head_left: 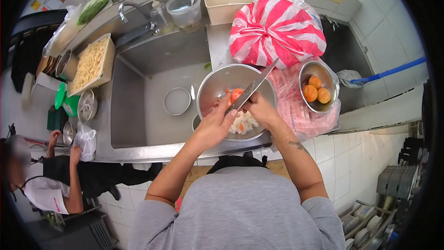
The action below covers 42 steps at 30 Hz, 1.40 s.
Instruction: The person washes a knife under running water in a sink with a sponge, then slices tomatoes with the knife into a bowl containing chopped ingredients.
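Note:
A long knife (253, 86) slants over a large steel bowl (203, 93), its tip pointing up and to the right. My left hand (216, 124) is closed at the knife's lower end, its thumb by the blade; the handle is hidden. Just beyond those fingers, against the blade, shows a red tomato (237, 94). My right hand (260, 110) is closed on the other side of the blade; what its fingers hold is hidden. White chopped pieces (243, 124) with orange-red bits lie in the bowl.
At right, a small bowl (333, 81) of orange-red tomatoes (310, 92) rests on bagged pink meat (289, 97). Behind is a red-striped bag (277, 30). A sink (157, 132) lies left, with a noodle tray (109, 60) beyond. Another person (51, 180) works at far left.

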Available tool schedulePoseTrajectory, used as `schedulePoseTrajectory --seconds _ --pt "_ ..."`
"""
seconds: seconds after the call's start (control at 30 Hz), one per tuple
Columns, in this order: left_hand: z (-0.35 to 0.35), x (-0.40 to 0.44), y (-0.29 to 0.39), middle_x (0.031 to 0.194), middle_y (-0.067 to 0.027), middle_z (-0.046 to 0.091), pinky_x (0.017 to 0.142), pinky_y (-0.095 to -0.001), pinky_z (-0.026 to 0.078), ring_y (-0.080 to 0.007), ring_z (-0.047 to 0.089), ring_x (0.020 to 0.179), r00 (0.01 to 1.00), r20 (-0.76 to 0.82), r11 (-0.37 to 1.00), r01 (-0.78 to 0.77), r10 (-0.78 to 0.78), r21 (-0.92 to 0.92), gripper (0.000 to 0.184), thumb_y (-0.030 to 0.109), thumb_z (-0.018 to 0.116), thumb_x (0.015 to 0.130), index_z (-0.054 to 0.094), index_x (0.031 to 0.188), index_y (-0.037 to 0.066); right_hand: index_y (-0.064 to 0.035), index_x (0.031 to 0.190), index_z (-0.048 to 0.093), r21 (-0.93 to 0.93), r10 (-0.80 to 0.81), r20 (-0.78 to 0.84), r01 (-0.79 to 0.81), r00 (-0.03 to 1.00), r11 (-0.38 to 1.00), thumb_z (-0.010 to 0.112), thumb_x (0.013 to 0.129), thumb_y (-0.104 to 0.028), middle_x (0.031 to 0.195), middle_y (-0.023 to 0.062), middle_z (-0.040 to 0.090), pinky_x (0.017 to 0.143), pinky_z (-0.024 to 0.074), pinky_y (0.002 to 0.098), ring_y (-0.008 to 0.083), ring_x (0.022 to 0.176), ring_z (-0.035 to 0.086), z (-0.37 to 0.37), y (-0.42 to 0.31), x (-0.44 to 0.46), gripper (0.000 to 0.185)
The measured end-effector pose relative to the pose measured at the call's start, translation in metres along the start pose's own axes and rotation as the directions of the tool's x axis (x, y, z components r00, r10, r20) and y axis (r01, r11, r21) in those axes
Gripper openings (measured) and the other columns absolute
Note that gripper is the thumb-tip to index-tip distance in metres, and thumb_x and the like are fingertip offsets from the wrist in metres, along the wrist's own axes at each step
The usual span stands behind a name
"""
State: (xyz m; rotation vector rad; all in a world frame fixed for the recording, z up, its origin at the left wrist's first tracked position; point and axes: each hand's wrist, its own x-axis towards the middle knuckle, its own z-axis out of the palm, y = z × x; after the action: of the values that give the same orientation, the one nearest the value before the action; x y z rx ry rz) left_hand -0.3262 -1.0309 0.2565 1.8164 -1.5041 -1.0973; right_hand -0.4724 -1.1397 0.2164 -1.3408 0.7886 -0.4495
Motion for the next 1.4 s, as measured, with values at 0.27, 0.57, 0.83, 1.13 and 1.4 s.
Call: schedulePoseTrajectory --seconds 0.27,0.57,0.83,1.13,1.4 --pt "0.003 0.016 0.003 0.125 -0.0293 0.049 0.097 -0.0434 0.038 -0.0434 0.048 0.116 0.988 -0.151 0.996 0.032 -0.020 0.080 0.058 0.040 0.037 0.096 0.026 0.139 0.003 0.0055 0.098 0.059 -0.026 -0.016 0.195 0.022 0.981 0.999 0.050 0.085 -0.002 0.085 0.0097 0.062 0.070 0.0485 0.0289 0.0163 0.076 0.059 0.014 -0.003 -0.002 0.018" --pt "-0.011 0.013 -0.002 0.126 -0.0275 0.049 0.097 -0.0401 0.038 -0.0393 0.050 0.116 0.995 0.008 0.979 0.104 -0.104 -0.177 0.060 0.039 0.039 0.096 0.022 0.142 0.005 0.0037 0.104 0.059 0.030 0.043 -0.005 -0.042 0.999 0.999 0.058 0.083 -0.006 0.086 0.0058 0.063 0.072 0.0456 0.0260 0.0129 0.078 0.057 -0.002 0.002 0.003 0.024" --pt "-0.006 0.006 0.007 0.124 -0.0259 0.051 0.096 -0.0400 0.039 -0.0369 0.051 0.115 0.996 -0.081 0.983 -0.015 0.030 0.184 0.063 0.040 0.041 0.095 0.019 0.146 0.010 0.0018 0.104 0.059 0.147 0.093 0.043 -0.098 0.995 0.984 0.054 0.084 -0.012 0.089 0.0058 0.060 0.070 0.0445 0.0258 0.0111 0.080 0.054 -0.002 -0.007 0.011 0.024" --pt "-0.011 0.009 0.004 0.125 -0.0264 0.049 0.098 -0.0416 0.038 -0.0403 0.049 0.116 0.996 -0.038 0.992 -0.084 0.080 -0.096 0.066 0.042 0.041 0.095 0.018 0.146 0.008 -0.0001 0.098 0.058 0.219 0.061 0.048 -0.070 0.997 0.973 0.048 0.090 -0.011 0.081 0.0043 0.057 0.060 0.0417 0.0231 0.0108 0.069 0.052 0.003 -0.005 0.013 0.017" --pt "-0.005 0.013 -0.003 0.122 -0.0244 0.053 0.094 -0.0374 0.041 -0.0332 0.054 0.113 0.997 -0.060 0.972 0.030 -0.045 -0.235 0.063 0.042 0.040 0.095 0.019 0.146 0.010 0.0013 0.097 0.060 0.332 0.034 -0.032 -0.022 0.999 0.943 0.047 0.090 -0.008 0.081 0.0053 0.061 0.063 0.0468 0.0230 0.0112 0.070 0.058 0.002 -0.003 0.017 0.017"
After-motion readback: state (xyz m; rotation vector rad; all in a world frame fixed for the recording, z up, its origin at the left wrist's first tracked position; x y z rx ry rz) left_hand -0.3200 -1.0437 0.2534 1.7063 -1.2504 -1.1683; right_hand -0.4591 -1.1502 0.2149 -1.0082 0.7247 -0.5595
